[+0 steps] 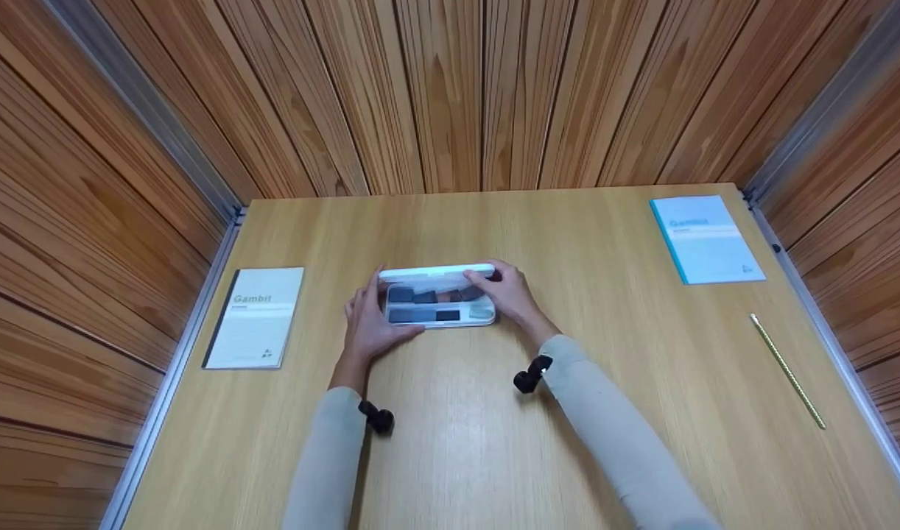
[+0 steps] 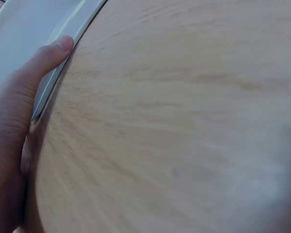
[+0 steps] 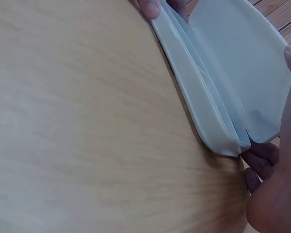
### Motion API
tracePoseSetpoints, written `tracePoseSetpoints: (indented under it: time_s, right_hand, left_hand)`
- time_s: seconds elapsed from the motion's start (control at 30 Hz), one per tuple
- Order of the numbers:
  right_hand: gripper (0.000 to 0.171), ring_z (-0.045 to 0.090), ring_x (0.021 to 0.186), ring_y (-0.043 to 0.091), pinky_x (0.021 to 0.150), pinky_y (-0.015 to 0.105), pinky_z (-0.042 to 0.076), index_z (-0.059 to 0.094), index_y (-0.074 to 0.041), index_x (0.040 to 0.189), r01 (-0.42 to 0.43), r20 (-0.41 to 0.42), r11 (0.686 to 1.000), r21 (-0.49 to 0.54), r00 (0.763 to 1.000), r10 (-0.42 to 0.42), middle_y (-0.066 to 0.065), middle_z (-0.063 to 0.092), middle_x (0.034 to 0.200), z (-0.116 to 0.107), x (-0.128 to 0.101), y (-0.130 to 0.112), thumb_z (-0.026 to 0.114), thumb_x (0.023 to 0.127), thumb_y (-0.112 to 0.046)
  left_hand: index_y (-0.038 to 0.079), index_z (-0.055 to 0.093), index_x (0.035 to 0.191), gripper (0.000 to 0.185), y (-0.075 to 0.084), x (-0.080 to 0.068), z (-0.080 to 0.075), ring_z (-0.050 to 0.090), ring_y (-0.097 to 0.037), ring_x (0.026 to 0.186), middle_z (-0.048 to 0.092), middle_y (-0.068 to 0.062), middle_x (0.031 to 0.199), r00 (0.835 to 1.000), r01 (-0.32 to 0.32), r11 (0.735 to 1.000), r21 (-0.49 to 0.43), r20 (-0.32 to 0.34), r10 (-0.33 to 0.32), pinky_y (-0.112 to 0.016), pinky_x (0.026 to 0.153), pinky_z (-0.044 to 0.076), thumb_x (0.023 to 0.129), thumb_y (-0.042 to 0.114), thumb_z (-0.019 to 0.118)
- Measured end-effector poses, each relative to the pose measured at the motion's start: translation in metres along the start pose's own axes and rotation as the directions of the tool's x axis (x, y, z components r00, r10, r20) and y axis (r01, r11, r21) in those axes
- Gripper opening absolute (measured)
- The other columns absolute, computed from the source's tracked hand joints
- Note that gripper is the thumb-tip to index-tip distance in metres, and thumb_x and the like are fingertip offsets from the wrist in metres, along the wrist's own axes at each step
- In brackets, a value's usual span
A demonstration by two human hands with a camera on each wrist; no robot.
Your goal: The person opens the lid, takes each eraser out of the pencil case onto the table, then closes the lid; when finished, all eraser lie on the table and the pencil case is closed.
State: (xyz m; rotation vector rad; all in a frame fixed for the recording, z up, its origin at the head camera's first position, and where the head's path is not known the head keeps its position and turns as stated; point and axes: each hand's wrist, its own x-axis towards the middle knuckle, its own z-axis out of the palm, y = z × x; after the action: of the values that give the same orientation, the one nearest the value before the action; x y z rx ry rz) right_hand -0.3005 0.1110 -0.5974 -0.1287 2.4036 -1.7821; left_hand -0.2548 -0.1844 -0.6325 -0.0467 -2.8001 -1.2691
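A white pencil case (image 3: 184, 77) lies on the table in front of the person, its lid (image 1: 435, 272) tilted up along the back. Inside, the head view shows several dark blocks (image 1: 401, 294) in the back row and a long grey-blue piece (image 1: 412, 316) in front. The left hand (image 1: 371, 327) grips the left end, thumb along the front edge, other fingers around the side and back. At the right end, the right hand (image 1: 509, 294) pinches the raised lid, thumb at its edge in the right wrist view; its other fingers are partly hidden behind.
A white notebook (image 1: 252, 320) with a dark spine lies left of the case. Towards the far right corner is a pale blue-spined notebook (image 1: 708, 239). A thin gold stick (image 1: 787, 370) lies near the right edge. Wooden panels (image 1: 450, 96) wall the table's back and sides.
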Motion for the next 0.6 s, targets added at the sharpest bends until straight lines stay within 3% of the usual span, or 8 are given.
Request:
tracePoseSetpoints:
  time_s: [0.3,0.6]
  right_hand:
    - [0.053,0.066,0.128,0.026,0.121,0.048,0.051,0.074,-0.011,0.14,-0.097,-0.06,0.993,0.071,0.993,0.101,0.012,0.075,0.141,0.011,0.006,-0.01,0.071,0.109,-0.054]
    - [0.06,0.064,0.119,0.026,0.114,0.046,0.052,0.073,-0.007,0.135,-0.147,-0.149,0.989,0.034,0.977,0.151,0.016,0.076,0.137,0.016,0.01,-0.015,0.069,0.108,-0.06]
  left_hand:
    - [0.03,0.009,0.183,0.147,0.001,-0.001,-0.001,0.045,-0.036,0.153,0.06,-0.01,0.166,1.0,-0.005,1.0,0.008,-0.015,0.005,-0.061,0.133,0.021,0.073,0.06,0.101]
    - [0.035,0.007,0.182,0.147,0.001,-0.002,0.0,0.044,-0.037,0.159,0.058,-0.012,0.169,1.0,-0.003,1.0,-0.017,-0.011,0.002,-0.062,0.136,0.02,0.073,0.057,0.102]
